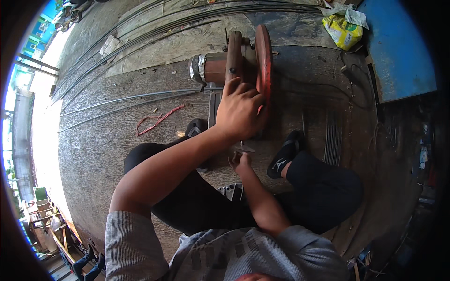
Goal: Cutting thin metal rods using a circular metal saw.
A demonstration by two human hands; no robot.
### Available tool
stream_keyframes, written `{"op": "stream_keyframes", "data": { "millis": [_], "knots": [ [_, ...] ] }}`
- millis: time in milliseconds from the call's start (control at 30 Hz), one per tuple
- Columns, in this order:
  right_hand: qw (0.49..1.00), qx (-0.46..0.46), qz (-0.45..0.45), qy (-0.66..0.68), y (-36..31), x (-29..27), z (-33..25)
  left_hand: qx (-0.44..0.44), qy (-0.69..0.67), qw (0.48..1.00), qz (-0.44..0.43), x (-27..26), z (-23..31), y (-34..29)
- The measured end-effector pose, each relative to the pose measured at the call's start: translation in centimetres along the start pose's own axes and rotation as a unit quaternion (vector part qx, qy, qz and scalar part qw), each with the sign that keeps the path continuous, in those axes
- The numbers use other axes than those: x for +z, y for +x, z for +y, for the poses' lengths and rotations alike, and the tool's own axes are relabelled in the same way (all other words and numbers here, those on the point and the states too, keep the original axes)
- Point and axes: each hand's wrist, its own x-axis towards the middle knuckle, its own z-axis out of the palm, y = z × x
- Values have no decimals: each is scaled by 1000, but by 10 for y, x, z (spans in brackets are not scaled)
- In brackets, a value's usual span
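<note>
A red cut-off saw (265, 61) stands on the floor in front of me, its motor end wrapped in silver tape. My left hand (239, 110) is closed over the near end of the saw's brown arm (233, 54), covering what lies beneath. Closer to me, my right hand (241, 164) has its fingers curled at a small metal crank (244, 149) at the near end of the saw's base (213, 105). Long thin metal rods (140, 96) run from the left toward the base; their ends by the saw are hidden.
More long rods (154, 33) lie across the far floor. A bundle of short rods (333, 140) is right of my foot. Red cord (159, 121) lies to the left. A yellow bag (342, 33) sits at the far right beside a blue panel (398, 51).
</note>
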Motion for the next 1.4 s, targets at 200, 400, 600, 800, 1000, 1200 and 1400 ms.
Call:
{"op": "stream_keyframes", "data": {
  "millis": [200,400,600,800,1000,1200,1400],
  "knots": [
    [525,-640,263,-495,-24,36,19,-3,7,1000,4,-1,-6,-5],
    [518,-526,221,-637,-25,21,3,6,2,1000,0,0,-1,1],
    [484,-531,260,-645,-35,20,15,5,8,1000,3,2,-3,0],
    [411,-481,255,-732,-47,24,33,9,10,1000,14,4,-4,-1],
    [592,-303,107,-739,-26,20,47,15,12,1000,14,5,-2,3],
    [654,-325,105,-675,-29,19,49,17,13,1000,14,5,-5,-1],
    [473,-542,185,-670,-46,29,22,10,14,1000,14,3,-4,-1]
  ]
}}
